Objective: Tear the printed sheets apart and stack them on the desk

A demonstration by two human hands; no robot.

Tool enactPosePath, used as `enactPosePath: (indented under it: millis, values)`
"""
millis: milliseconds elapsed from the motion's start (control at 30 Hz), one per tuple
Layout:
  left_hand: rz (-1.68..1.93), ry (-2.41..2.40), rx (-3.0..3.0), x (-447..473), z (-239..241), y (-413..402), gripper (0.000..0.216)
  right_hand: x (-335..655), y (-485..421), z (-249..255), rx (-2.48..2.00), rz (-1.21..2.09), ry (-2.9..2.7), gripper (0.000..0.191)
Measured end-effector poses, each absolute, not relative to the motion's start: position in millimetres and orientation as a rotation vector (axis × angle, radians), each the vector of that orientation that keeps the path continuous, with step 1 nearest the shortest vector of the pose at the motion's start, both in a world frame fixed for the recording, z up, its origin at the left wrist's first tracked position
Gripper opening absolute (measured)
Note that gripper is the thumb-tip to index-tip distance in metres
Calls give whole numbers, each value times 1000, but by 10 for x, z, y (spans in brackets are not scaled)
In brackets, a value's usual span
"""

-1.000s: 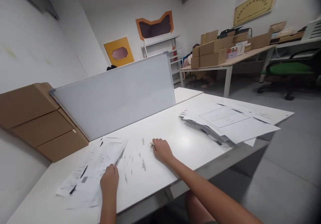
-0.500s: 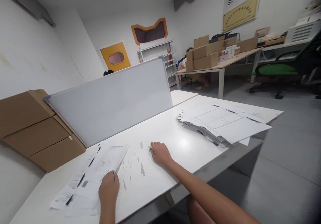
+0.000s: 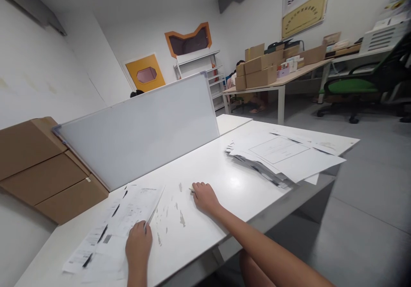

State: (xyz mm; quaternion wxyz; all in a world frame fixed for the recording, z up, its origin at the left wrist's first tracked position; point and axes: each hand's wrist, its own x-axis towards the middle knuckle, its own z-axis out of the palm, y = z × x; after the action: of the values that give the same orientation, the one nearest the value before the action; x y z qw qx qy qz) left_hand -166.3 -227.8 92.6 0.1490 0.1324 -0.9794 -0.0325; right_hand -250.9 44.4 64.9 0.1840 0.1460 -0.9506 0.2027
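Observation:
My left hand (image 3: 138,246) rests closed on a loose pile of printed papers (image 3: 115,222) at the near left of the white table (image 3: 224,171), its fingers curled at the edge of the top sheet. My right hand (image 3: 204,197) lies on the table to the right of that pile, fingers curled round a small pale object (image 3: 192,189) I cannot make out. A second, bigger stack of papers (image 3: 282,156) lies spread at the table's right end, out of reach of both hands.
A whiteboard (image 3: 141,128) stands upright along the table's far edge. Flat cardboard boxes (image 3: 41,167) lean against the left wall. Further back are a table with cartons (image 3: 260,70), a metal shelf (image 3: 199,66) and a green chair (image 3: 356,85).
The view has shifted slightly up and to the left. Both hands stay where they were on the table.

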Motion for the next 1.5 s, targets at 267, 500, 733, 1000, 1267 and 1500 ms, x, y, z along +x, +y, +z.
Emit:
enactPosePath:
  millis: [267,500,733,1000,1267,1500]
  values:
    - [-127,-2803,348,-1693,870,-2352,46,-2517,445,648,415,578,-2677,14]
    - [-161,-2806,347,-1712,843,-2385,48,-2525,438,645,407,573,-2667,14]
    - [-193,-2797,359,-1707,866,-2397,48,-2521,442,643,412,570,-2668,13]
    - [-190,-2782,357,-1721,870,-2383,48,-2525,443,639,414,582,-2665,14]
    - [-233,-2790,364,-1736,851,-2425,50,-2517,444,670,419,594,-2649,15]
    - [-257,-2814,382,-1745,886,-2424,52,-2537,428,670,414,601,-2645,15]
